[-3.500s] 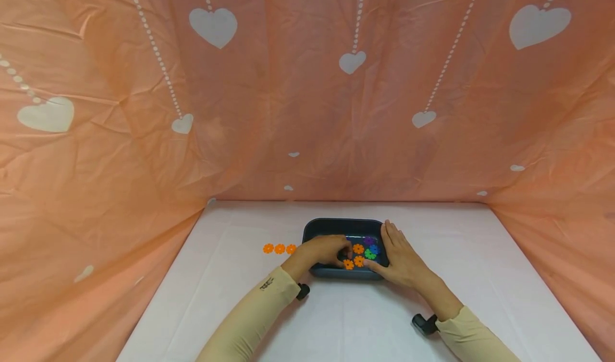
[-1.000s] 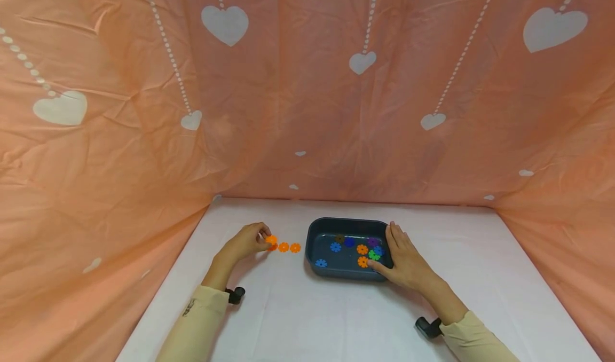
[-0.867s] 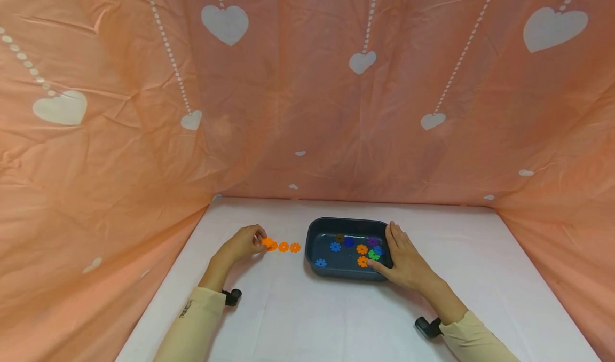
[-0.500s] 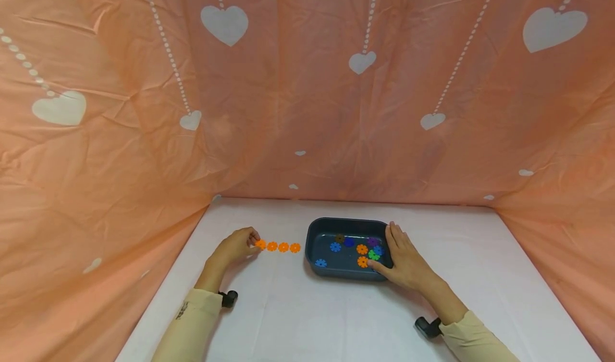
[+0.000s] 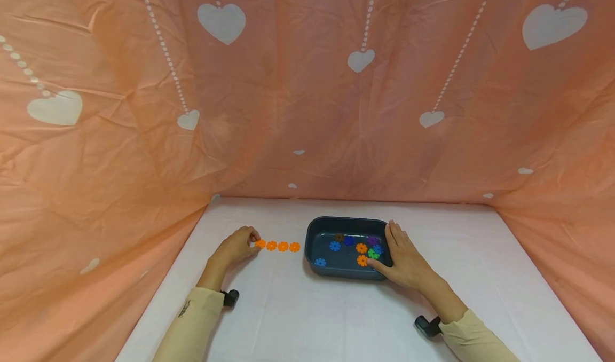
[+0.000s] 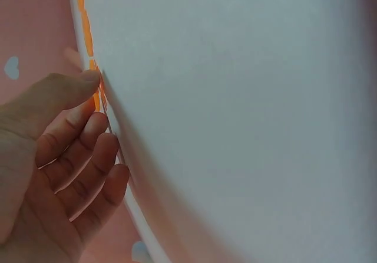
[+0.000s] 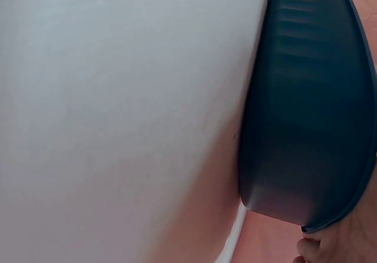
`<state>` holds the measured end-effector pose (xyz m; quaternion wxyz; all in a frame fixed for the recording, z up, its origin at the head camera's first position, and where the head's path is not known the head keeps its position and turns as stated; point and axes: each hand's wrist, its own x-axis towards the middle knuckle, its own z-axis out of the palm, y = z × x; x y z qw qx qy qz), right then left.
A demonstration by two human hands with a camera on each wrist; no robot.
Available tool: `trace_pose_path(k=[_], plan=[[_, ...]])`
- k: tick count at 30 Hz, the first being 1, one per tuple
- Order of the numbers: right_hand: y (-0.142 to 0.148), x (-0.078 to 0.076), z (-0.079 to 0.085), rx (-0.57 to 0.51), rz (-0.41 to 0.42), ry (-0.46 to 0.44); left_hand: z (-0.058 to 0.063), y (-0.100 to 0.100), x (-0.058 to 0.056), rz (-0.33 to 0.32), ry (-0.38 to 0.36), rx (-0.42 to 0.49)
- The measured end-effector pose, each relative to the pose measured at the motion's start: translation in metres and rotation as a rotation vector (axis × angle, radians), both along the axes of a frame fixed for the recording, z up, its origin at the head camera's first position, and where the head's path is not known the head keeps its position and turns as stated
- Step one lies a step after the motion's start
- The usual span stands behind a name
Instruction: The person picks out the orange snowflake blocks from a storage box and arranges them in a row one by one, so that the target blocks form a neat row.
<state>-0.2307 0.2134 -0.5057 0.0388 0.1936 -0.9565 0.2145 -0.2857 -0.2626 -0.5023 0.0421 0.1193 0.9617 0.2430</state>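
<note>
In the head view, an orange flower-shaped plastic disc (image 5: 260,243) lies at the left end of a short row of like orange discs (image 5: 282,246) on the white table. My left hand (image 5: 237,245) pinches that end disc at its left edge; the left wrist view shows the thumb (image 6: 85,81) and index finger on it, other fingers loosely curled. A dark blue-grey tray (image 5: 346,273) stands right of the row. My right hand (image 5: 407,260) holds the tray's right end, fingers along the outside and thumb over the inner front corner.
Inside the tray lie several more flower discs: orange (image 5: 361,248), blue (image 5: 334,246), green (image 5: 372,253), purple (image 5: 372,240) and brown (image 5: 339,238). A peach curtain (image 5: 307,111) with white hearts hangs behind and beside the white table (image 5: 307,319).
My left hand has come out of the tray with an orange disc, carried it left and set it at the row's left end. The right hand has stayed on the tray.
</note>
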Motion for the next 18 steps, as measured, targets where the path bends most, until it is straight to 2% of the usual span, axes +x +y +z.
trace_pose_path(k=[7, 11, 18], plan=[[0.002, -0.001, -0.001, 0.012, -0.009, -0.021, 0.0, 0.002, 0.0, 0.003, -0.003, -0.013], [0.002, -0.001, -0.002, 0.012, -0.002, -0.018, 0.005, 0.007, 0.001, 0.011, 0.009, -0.005], [0.002, 0.0, 0.0, 0.004, 0.001, -0.016, 0.022, 0.035, -0.007, -0.01, 0.083, -0.019]])
